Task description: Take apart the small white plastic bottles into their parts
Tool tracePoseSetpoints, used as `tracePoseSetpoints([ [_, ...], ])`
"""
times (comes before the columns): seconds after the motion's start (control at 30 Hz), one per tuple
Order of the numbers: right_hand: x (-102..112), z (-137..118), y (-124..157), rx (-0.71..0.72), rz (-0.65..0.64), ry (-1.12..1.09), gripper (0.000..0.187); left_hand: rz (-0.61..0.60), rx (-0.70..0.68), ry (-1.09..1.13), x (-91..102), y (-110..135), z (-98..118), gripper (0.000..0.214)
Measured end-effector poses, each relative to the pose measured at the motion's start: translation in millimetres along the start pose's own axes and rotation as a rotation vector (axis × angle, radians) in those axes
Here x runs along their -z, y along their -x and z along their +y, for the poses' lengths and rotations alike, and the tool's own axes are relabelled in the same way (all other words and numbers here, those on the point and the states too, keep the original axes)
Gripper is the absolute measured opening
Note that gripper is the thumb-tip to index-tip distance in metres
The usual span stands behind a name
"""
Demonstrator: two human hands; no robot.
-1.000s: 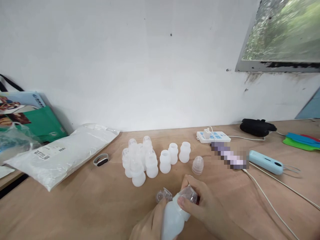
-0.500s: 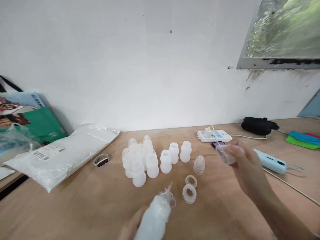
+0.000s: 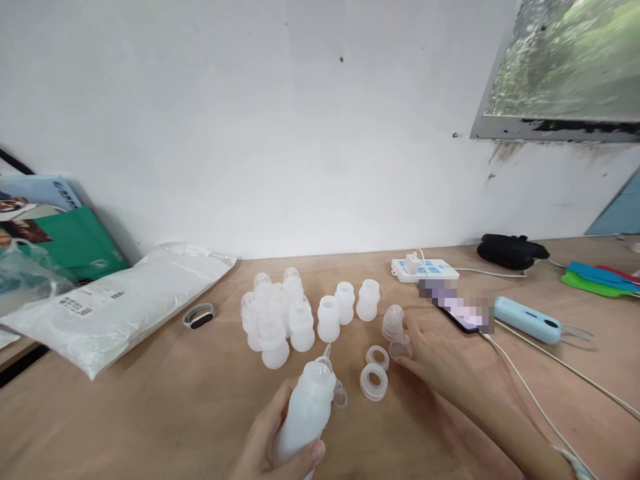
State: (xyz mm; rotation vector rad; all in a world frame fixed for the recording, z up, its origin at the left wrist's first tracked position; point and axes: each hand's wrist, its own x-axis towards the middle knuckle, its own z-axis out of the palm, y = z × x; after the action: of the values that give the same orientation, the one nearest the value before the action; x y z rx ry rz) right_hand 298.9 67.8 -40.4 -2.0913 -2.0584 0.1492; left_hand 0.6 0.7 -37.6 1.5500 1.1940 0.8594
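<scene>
My left hand [image 3: 263, 433] is wrapped round a milky white feeding bottle [image 3: 306, 408], tilted toward the upper right with a clear pointed tip on top. Fingers of my right hand [image 3: 430, 350] pinch a clear dome cap [image 3: 401, 347] low at the table. A second clear dome cap [image 3: 393, 320] stands just behind it. Left of these caps lie two translucent screw rings, a rear ring [image 3: 370, 354] and a front ring [image 3: 374, 395]. A small clear teat-like piece [image 3: 341, 398] shows beside the held bottle, partly hidden by it.
Several capped bottles [image 3: 273, 347] cluster centre-left, beside three open-topped bottles [image 3: 329, 323]. A white plastic parcel [image 3: 135, 293] and a fitness band [image 3: 200, 321] are at left. On the right are a power strip [image 3: 440, 269], phone [image 3: 463, 319], cables and a light blue device [image 3: 527, 321].
My right hand has come down and left with the clear cap, from above the phone to beside the other cap. The phone is now uncovered. My left hand has raised the bottle slightly.
</scene>
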Motion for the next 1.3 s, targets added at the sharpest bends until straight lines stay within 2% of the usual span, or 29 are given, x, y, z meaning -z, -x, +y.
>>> tracePoseSetpoints([
  [0.1,8.5,-7.7,4.3,0.008,0.056,-0.061,0.024,-0.021,-0.101,-0.14,0.8,-6.8,15.2,0.043],
  [0.17,16.2,-20.3,10.9,0.084,0.055,-0.263,0.024,0.012,-0.181,-0.277,0.8,-12.6,22.8,0.04],
  [0.2,19.2,-28.0,14.2,0.147,0.018,-0.413,0.027,0.026,-0.219,-0.361,0.4,-15.9,24.6,0.039],
  [0.3,21.4,-51.5,20.3,0.293,-0.214,-0.839,0.038,0.045,-0.359,-0.638,-2.4,-26.1,21.5,0.04],
  [0.37,17.8,-64.2,20.2,0.289,-0.299,-1.002,0.035,0.057,-0.466,-0.786,-5.4,-30.8,15.8,0.045],
  [0.43,13.1,-73.2,18.6,0.258,-0.293,-1.073,0.026,0.055,-0.521,-0.854,-8.2,-32.3,12.5,0.048],
  [0.5,10.4,-77.9,17.6,0.252,-0.272,-1.097,0.024,0.012,-0.495,-0.835,-9.2,-31.4,14.8,0.047],
  [0.57,10.4,-78.1,17.5,0.266,-0.297,-1.102,0.025,-0.071,-0.405,-0.753,-7.2,-30.1,21.9,0.046],
  [0.7,14.2,-66.8,15.8,0.439,-0.304,-1.044,0.023,-0.236,-0.092,-0.434,4.6,-32.9,34.0,0.039],
  [0.77,15.4,-58.3,12.9,0.555,-0.271,-0.99,0.031,-0.295,0.054,-0.234,9.8,-36.3,34.3,0.046],
  [0.83,15.3,-51.4,9.9,0.615,-0.273,-0.956,0.051,-0.297,0.102,-0.137,11.3,-39.0,32.6,0.052],
  [0.9,14.0,-48.5,8.4,0.598,-0.29,-0.951,0.077,-0.241,0.045,-0.199,9.1,-40.0,31.0,0.051],
  [0.93,13.3,-48.7,8.5,0.562,-0.294,-0.943,0.082,-0.206,-0.008,-0.264,7.1,-39.8,30.5,0.047],
  [0.97,12.8,-49.6,9.0,0.515,-0.296,-0.927,0.078,-0.176,-0.066,-0.335,5.0,-39.1,29.9,0.043],
  [1.03,13.4,-52.3,10.9,0.427,-0.302,-0.877,0.046,-0.125,-0.165,-0.462,1.8,-37.2,28.8,0.037],
  [1.07,14.6,-53.2,11.9,0.413,-0.312,-0.856,0.036,-0.109,-0.196,-0.511,1.1,-36.3,28.2,0.035],
  [1.13,18.6,-52.7,13.3,0.452,-0.321,-0.855,0.027,-0.096,-0.233,-0.585,1.5,-35.0,27.4,0.033],
  [1.17,20.6,-51.5,13.7,0.482,-0.312,-0.873,0.035,-0.095,-0.249,-0.614,2.3,-34.7,27.3,0.032],
  [1.23,22.8,-48.4,14.1,0.492,-0.288,-0.903,0.071,-0.094,-0.278,-0.664,4.1,-34.9,27.7,0.031],
  [1.27,22.6,-47.5,14.2,0.462,-0.279,-0.909,0.083,-0.094,-0.293,-0.688,4.7,-35.2,28.2,0.031],
  [1.3,21.5,-47.4,14.5,0.419,-0.273,-0.915,0.087,-0.094,-0.304,-0.712,4.9,-35.4,28.7,0.032],
])
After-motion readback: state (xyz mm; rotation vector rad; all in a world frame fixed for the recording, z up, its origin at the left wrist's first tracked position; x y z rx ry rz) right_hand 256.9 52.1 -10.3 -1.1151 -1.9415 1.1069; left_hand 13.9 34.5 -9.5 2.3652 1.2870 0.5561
